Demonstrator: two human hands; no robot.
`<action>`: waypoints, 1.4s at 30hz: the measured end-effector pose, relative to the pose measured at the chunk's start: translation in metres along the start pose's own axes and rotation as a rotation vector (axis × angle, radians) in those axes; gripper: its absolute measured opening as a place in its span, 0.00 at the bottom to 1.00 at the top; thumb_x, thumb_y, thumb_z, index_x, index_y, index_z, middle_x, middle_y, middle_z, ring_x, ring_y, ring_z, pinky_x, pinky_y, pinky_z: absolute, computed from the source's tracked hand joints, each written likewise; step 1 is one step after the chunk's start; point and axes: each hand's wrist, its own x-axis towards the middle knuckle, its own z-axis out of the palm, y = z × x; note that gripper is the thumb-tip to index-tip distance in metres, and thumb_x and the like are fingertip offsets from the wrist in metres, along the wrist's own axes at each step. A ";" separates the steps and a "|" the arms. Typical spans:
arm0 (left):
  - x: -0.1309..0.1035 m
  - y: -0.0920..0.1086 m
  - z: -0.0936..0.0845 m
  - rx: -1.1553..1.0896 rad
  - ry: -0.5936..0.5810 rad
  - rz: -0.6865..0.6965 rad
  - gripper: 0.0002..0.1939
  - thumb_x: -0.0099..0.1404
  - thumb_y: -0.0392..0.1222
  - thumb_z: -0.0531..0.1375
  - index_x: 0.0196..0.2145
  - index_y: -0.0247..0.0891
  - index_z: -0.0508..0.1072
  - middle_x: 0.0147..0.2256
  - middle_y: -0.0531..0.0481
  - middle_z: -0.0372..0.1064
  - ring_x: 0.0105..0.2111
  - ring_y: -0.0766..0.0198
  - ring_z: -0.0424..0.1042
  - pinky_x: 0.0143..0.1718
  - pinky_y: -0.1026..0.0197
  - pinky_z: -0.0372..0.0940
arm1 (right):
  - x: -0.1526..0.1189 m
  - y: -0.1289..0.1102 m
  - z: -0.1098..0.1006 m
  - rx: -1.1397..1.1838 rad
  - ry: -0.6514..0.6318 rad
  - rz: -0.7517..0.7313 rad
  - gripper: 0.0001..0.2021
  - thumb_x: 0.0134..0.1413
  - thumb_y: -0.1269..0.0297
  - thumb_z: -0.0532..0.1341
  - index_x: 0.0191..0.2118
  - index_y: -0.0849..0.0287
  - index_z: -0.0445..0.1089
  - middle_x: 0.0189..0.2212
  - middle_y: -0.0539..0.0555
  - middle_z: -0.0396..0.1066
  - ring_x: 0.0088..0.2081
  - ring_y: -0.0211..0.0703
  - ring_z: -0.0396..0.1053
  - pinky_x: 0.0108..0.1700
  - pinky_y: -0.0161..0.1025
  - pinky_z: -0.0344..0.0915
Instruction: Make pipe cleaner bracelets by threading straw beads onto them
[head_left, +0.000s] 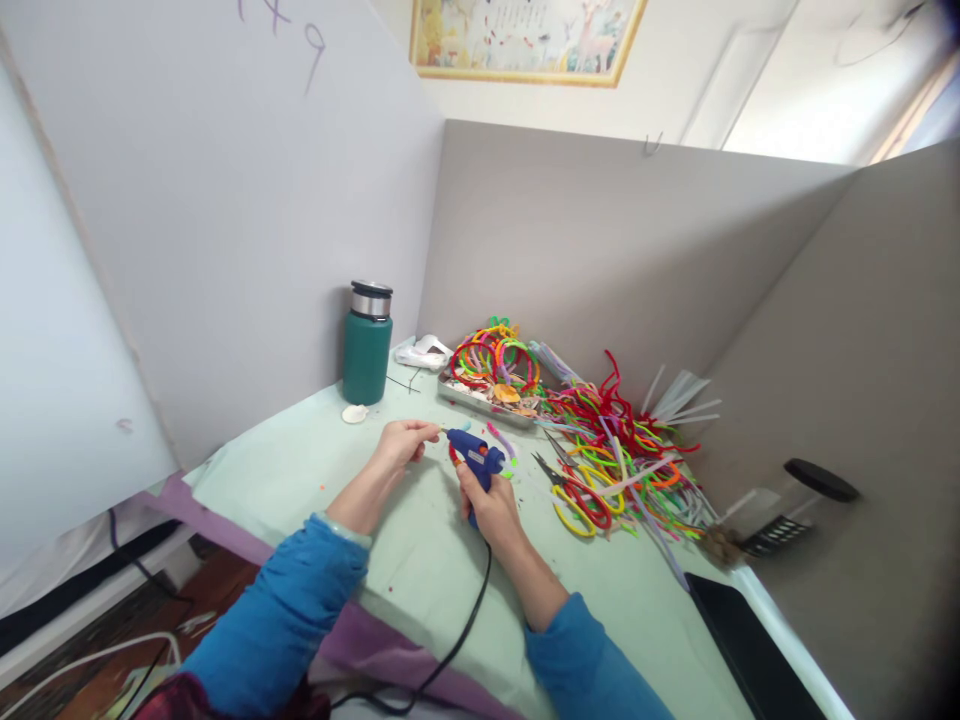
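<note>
My right hand (487, 495) is wrapped round the handle of a blue hot glue gun (474, 450), its nozzle pointing left. A black cord (469, 625) runs from the handle down over the table's front edge. Close to the nozzle tip, the fingers of my left hand (405, 443) are pinched together; whatever they hold is too small to make out. Just beyond the gun lies a short pink and purple pipe cleaner piece (501, 438). To its right are scissors with yellow handles (574, 515) and another pair with red handles (592, 500), overlapping.
A green bottle (366, 355) stands at the back left, a white disc (355, 413) before it. A metal tray (487, 405) holds pipe cleaner rings and small pieces. Loose pipe cleaners (600, 420) heap rightward. A clear container (795, 510) and black tablet-like slab (750, 640) sit right. Grey panels surround the table.
</note>
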 end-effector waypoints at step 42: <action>0.003 -0.005 -0.001 0.011 0.006 0.029 0.16 0.42 0.48 0.69 0.24 0.32 0.75 0.19 0.51 0.68 0.14 0.75 0.53 0.17 0.65 0.47 | -0.003 -0.009 0.000 -0.019 0.035 -0.003 0.25 0.55 0.41 0.57 0.28 0.59 0.75 0.09 0.48 0.60 0.16 0.40 0.62 0.23 0.35 0.62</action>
